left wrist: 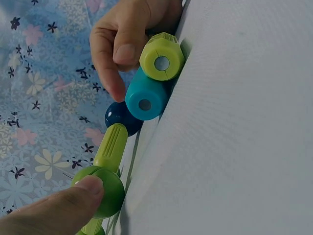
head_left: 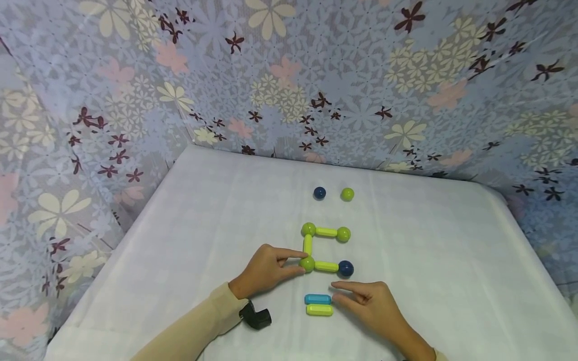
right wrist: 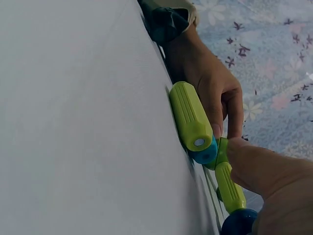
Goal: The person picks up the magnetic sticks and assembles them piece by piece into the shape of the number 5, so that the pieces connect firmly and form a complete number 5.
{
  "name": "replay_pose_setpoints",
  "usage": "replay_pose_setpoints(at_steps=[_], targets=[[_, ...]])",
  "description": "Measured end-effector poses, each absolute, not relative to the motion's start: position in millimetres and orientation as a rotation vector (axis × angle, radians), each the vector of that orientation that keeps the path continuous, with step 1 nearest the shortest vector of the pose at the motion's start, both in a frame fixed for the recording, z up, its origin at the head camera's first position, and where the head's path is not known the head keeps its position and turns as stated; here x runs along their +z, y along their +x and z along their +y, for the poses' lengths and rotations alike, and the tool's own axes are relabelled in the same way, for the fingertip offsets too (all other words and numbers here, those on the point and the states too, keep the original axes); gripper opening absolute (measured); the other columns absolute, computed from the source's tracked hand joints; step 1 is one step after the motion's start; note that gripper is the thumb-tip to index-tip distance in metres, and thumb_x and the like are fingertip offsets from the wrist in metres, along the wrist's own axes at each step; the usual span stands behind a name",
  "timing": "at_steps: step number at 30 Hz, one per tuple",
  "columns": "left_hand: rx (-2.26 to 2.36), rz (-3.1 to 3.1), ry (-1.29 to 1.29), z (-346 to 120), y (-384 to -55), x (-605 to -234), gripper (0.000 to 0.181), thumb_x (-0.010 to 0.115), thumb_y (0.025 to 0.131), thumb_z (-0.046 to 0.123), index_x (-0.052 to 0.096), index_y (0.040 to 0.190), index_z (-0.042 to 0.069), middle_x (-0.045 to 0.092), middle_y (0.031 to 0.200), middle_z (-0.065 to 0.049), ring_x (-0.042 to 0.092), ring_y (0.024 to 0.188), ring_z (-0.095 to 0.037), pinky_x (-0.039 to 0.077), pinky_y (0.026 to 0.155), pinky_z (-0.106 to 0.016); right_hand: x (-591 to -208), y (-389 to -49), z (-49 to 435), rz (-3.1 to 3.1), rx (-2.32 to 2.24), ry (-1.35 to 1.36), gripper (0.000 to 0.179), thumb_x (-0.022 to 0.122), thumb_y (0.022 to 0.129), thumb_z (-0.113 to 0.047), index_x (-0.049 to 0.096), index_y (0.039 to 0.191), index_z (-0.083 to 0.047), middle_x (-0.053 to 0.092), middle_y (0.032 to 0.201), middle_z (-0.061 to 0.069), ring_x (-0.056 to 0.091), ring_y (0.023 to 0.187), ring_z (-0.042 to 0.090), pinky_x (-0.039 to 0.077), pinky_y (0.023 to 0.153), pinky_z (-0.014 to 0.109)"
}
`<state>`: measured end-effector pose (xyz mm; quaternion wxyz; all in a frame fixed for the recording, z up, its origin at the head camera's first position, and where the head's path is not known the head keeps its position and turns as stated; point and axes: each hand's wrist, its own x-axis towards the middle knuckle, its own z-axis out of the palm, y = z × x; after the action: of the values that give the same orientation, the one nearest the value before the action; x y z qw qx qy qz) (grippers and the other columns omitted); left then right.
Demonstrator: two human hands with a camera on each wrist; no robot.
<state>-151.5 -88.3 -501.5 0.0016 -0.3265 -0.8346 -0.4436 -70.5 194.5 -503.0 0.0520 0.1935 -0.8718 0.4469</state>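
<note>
My left hand (head_left: 269, 268) pinches a green ball (head_left: 307, 264) between thumb and index finger, at the lower left corner of a C-shaped figure of balls and rods. From that ball a lime rod (head_left: 326, 266) runs right to a dark blue ball (head_left: 345, 268). Another lime rod (head_left: 307, 245) leads up to a green ball (head_left: 309, 229), joined by a lime rod (head_left: 326, 232) to a further green ball (head_left: 343, 234). My right hand (head_left: 375, 306) has thumb and index apart, with the thumb tip right by the end of a loose blue rod (head_left: 318, 299).
A loose lime rod (head_left: 319, 310) lies alongside the blue one, nearer me; grey discs show in the rods' ends. Farther back on the white-covered table (head_left: 226, 200) sit a dark blue ball (head_left: 319, 193) and a green ball (head_left: 347, 194). Floral cloth (head_left: 289, 75) hangs behind.
</note>
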Motion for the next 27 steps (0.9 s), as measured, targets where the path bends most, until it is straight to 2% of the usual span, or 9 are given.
replay_pose_setpoints(at_steps=[5,10,16,22,27], targets=[[-1.381,-2.615,-1.034,-89.0,-151.2,-501.6,0.034,0.083,0.088,0.032,0.078,0.12,0.022,0.031,0.053,0.018,0.026,0.049,0.004,0.024,0.047,-0.018,-502.4,-70.1,191.8,-2.696,1.339,0.662,0.024,0.083,0.087,-0.032,0.081,0.11,-0.025,0.029,0.053,-0.028,0.024,0.05,-0.008,0.031,0.046,0.017],[-1.359,-2.605,-1.043,-91.3,-151.4,-501.1,0.033,0.083,0.088,0.032,0.078,0.12,0.022,0.031,0.052,0.018,0.026,0.048,0.004,0.025,0.047,-0.018,-502.6,-70.8,188.1,-2.698,1.209,0.799,0.027,0.082,0.089,-0.034,0.081,0.112,-0.022,0.028,0.055,-0.029,0.024,0.051,-0.011,0.027,0.045,0.015],[-1.346,-2.609,-1.04,-91.3,-152.2,-500.4,0.033,0.082,0.089,0.033,0.078,0.12,0.021,0.031,0.053,0.018,0.026,0.049,0.003,0.025,0.048,-0.018,-499.3,-70.8,184.1,-2.743,1.089,0.818,0.028,0.081,0.089,-0.036,0.081,0.113,-0.022,0.03,0.055,-0.03,0.027,0.05,-0.011,0.026,0.045,0.015],[-1.365,-2.597,-1.044,-90.0,-152.1,-500.8,0.033,0.082,0.089,0.032,0.078,0.119,0.021,0.031,0.053,0.018,0.025,0.049,0.004,0.024,0.048,-0.018,-501.6,-70.1,183.3,-2.743,1.061,0.783,0.024,0.081,0.089,-0.036,0.082,0.108,-0.021,0.031,0.054,-0.031,0.027,0.049,-0.011,0.027,0.045,0.015],[-1.382,-2.602,-1.035,-87.5,-151.3,-501.1,0.033,0.083,0.089,0.032,0.078,0.119,0.021,0.031,0.053,0.018,0.025,0.049,0.004,0.025,0.047,-0.018,-504.5,-67.7,186.4,-2.691,1.145,0.724,0.02,0.085,0.085,-0.033,0.082,0.1,-0.021,0.033,0.054,-0.029,0.029,0.049,-0.01,0.028,0.045,0.015]])
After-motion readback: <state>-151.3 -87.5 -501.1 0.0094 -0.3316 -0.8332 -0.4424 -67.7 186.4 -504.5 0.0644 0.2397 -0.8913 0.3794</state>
